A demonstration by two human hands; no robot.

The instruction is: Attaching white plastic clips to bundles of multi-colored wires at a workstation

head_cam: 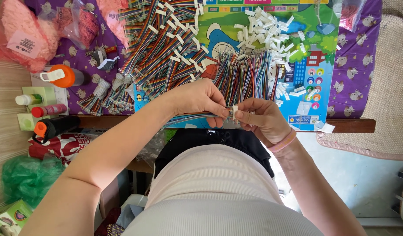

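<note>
Beside purple tablecloth (359,65), pink bag (22,39) holds seemingly pink pieces.

Purple-clothed wooden table (354,125) over pale tiled floor (363,179).

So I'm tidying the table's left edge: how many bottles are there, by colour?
Orange bottle: 1
Pale green bottle: 1
Red bottle: 1
Black bottle: 1
Total: 4
</note>
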